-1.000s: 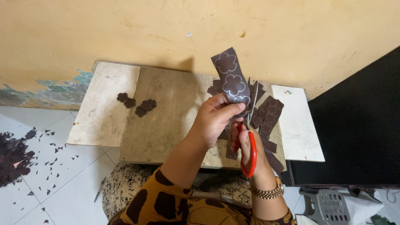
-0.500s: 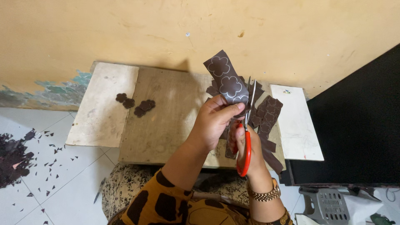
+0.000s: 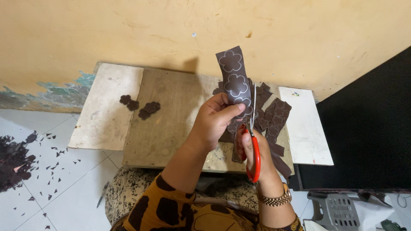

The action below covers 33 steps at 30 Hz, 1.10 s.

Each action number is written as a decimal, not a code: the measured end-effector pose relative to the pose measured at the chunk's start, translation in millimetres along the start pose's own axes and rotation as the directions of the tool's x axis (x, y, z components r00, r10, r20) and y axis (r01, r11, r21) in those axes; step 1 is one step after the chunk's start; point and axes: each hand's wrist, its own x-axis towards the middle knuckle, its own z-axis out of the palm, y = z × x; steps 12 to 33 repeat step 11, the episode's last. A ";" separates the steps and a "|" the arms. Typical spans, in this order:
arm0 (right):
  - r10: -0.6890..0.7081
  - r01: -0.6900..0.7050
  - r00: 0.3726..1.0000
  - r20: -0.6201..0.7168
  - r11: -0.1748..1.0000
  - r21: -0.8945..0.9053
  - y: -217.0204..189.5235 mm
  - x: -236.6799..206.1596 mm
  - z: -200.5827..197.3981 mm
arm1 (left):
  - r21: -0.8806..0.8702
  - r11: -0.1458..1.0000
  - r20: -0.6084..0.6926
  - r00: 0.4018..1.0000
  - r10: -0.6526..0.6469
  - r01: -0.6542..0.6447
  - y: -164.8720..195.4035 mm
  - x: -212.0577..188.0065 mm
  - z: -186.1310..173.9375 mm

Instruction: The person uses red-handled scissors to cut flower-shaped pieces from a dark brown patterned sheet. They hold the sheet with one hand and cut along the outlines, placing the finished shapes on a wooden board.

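Nearest to me, my right hand [image 3: 257,147] is closed through the loops of the red-handled scissors [image 3: 253,141], thumb and fingers gripping the handles, a gold link bracelet [image 3: 274,199] at the wrist. The blades point up and away from me and lie against the right edge of the strip; I cannot tell how far apart they are, since they look nearly edge-on.

Just left of it, my left hand [image 3: 216,119] is closed on the dark brown strip of thin sheet with white flower outlines [image 3: 234,77], pinching its lower end between thumb and fingers. The strip stands upright above the hand; its bottom part is hidden behind my fingers.

Beyond both hands lies the worn wooden board surface [image 3: 171,115], flanked by pale slabs. A pile of more dark brown strips [image 3: 274,117] lies on its right side, partly covered by my hands. A few small dark brown cut-out flower shapes [image 3: 141,106] lie near its left edge. Dark scraps [image 3: 17,158] litter the white tiled floor at the left, cut off by the picture's edge.
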 end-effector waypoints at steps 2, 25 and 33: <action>0.018 -0.018 1.000 0.004 1.000 0.003 1.6 -0.1 -0.7 | 0.139 0.990 -0.035 0.999 0.034 -0.029 0.3 -0.4 -2.2; 0.041 -0.041 0.998 0.053 0.999 0.006 -2.2 -1.9 -0.8 | 0.364 0.924 -0.048 0.989 0.143 -0.116 8.4 -2.5 5.0; 0.041 -0.041 0.998 0.053 0.999 0.006 -2.2 -1.9 -0.8 | 0.364 0.924 -0.048 0.989 0.143 -0.116 8.4 -2.5 5.0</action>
